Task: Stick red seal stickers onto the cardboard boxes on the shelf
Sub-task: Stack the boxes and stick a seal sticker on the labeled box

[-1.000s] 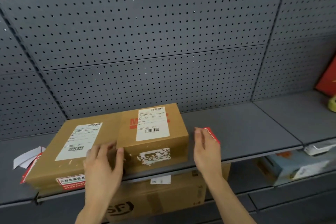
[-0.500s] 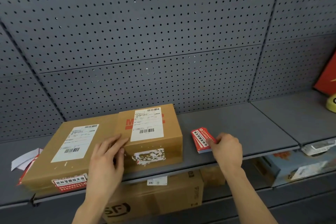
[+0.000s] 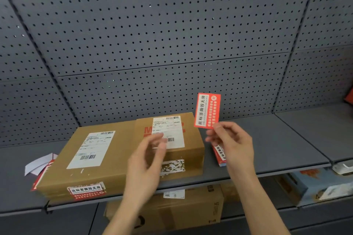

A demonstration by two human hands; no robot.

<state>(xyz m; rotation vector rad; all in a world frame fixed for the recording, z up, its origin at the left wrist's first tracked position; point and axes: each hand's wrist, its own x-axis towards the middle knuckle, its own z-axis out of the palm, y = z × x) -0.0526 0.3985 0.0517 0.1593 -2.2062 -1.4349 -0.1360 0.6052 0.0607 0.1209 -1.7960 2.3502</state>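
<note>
Pinching the lower short edge of a red seal sticker point(image 3: 207, 110) between thumb and fingertips, the right hand point(image 3: 232, 145) is holding it in the air above the shelf point(image 3: 267, 139), in front of the grey pegboard wall point(image 3: 172, 34). The sticker is standing nearly upright. Its long axis is running top to bottom, with the upper end leaning slightly to the right. Its printed face is facing the camera, so the lines of text are running sideways along its length. It is touching neither box and is hanging just above and to the right of the far right corner of the smaller cardboard box point(image 3: 191, 150).

The left hand point(image 3: 147, 160) is hovering in front of that box with its fingers loosely spread and gripping nothing; it is showing blurred.

The smaller box is sitting against the right side of the larger cardboard box point(image 3: 122, 158), both lying flat on the shelf. An applied seal point(image 3: 86, 191) is already lying across the front edge of the larger box, its long axis running left to right. A stack of stickers point(image 3: 219, 155) is lying on the shelf just right of the smaller box, partly hidden behind the right hand. White paper scraps point(image 3: 38, 164) are lying at the larger box's left.
</note>
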